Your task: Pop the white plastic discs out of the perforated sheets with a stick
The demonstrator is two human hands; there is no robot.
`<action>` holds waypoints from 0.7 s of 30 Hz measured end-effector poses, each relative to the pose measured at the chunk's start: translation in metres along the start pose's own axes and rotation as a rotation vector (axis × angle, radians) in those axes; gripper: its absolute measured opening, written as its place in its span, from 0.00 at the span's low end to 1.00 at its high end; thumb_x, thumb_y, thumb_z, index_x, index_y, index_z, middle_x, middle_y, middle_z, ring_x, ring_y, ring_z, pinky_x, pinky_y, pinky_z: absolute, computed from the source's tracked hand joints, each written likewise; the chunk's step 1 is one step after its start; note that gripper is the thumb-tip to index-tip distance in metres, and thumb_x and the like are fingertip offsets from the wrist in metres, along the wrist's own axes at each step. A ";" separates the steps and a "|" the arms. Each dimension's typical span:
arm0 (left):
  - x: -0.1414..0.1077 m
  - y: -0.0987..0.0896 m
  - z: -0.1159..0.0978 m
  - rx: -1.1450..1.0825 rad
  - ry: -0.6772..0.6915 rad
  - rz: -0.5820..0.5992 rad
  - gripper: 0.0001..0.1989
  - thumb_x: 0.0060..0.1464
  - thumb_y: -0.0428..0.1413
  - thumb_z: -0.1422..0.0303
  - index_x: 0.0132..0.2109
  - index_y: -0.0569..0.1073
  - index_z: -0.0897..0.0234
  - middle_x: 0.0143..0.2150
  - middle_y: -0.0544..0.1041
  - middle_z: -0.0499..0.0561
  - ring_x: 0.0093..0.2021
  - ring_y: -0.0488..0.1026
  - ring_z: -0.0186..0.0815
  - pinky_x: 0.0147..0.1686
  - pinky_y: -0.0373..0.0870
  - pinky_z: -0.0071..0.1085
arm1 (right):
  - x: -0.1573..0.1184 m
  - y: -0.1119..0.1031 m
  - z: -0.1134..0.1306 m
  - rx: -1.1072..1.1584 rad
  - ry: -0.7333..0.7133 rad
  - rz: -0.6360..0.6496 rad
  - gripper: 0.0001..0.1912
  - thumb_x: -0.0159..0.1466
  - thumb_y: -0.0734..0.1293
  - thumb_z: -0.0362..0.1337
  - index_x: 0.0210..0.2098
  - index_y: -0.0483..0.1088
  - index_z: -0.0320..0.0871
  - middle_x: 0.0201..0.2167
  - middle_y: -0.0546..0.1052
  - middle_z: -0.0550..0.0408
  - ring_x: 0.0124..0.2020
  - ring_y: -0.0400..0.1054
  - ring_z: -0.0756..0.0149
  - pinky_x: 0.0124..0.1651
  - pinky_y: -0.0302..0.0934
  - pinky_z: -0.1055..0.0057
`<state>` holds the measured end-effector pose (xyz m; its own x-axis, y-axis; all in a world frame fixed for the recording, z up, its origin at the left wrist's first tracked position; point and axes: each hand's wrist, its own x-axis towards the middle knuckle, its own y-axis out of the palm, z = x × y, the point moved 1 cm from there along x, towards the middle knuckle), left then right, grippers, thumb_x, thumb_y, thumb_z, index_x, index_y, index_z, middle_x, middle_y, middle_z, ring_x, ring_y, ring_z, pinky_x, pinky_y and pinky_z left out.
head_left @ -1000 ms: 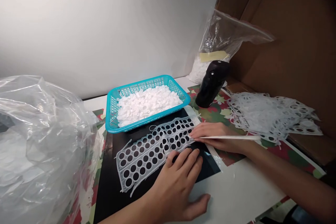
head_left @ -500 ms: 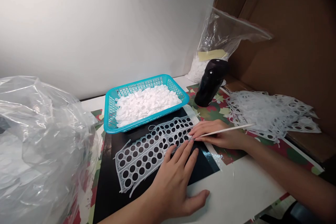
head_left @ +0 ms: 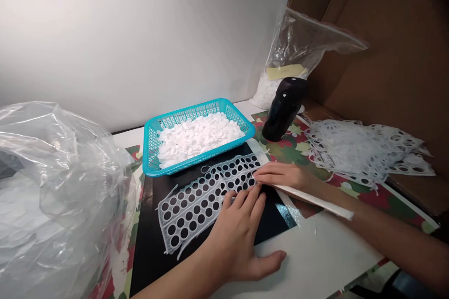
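While resting the left hand over the near edge of the perforated sheet, showing fingers spread and thumb well apart, clamped on nothing visible. With the right hand, pinching a white stick and hiding its front end; cannot tell if touching plastic there. Noted the sheet flat on a black mat, mostly leftward of both hands, long axis slanting from near left to far right. Nearer the right end with the right hand.
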<state>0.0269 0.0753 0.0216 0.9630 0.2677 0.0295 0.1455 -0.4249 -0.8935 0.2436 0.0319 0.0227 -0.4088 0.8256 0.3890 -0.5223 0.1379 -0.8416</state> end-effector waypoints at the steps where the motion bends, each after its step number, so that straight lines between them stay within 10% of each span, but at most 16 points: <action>1: 0.000 0.000 0.000 0.001 0.004 -0.004 0.43 0.52 0.52 0.44 0.65 0.60 0.71 0.69 0.56 0.60 0.63 0.58 0.55 0.62 0.49 0.54 | 0.000 0.001 -0.001 -0.019 0.018 -0.018 0.18 0.73 0.53 0.38 0.50 0.71 0.43 0.46 0.77 0.47 0.48 0.72 0.65 0.52 0.67 0.68; 11: -0.001 0.003 0.003 0.002 0.016 -0.004 0.42 0.53 0.51 0.43 0.65 0.59 0.71 0.69 0.54 0.60 0.65 0.55 0.54 0.63 0.47 0.54 | 0.003 0.007 0.004 0.012 0.218 -0.321 0.13 0.71 0.56 0.33 0.46 0.72 0.44 0.45 0.78 0.52 0.46 0.73 0.65 0.53 0.67 0.69; 21: 0.000 0.004 0.002 0.006 0.014 -0.053 0.40 0.55 0.51 0.46 0.64 0.60 0.71 0.68 0.56 0.62 0.63 0.59 0.54 0.61 0.50 0.54 | 0.007 -0.001 -0.005 0.320 0.384 -0.119 0.11 0.67 0.63 0.43 0.37 0.77 0.46 0.38 0.80 0.54 0.42 0.73 0.62 0.47 0.67 0.66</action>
<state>0.0271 0.0753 0.0175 0.9571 0.2776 0.0832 0.1951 -0.4049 -0.8933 0.2455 0.0408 0.0247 -0.0595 0.9642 0.2583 -0.7761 0.1180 -0.6194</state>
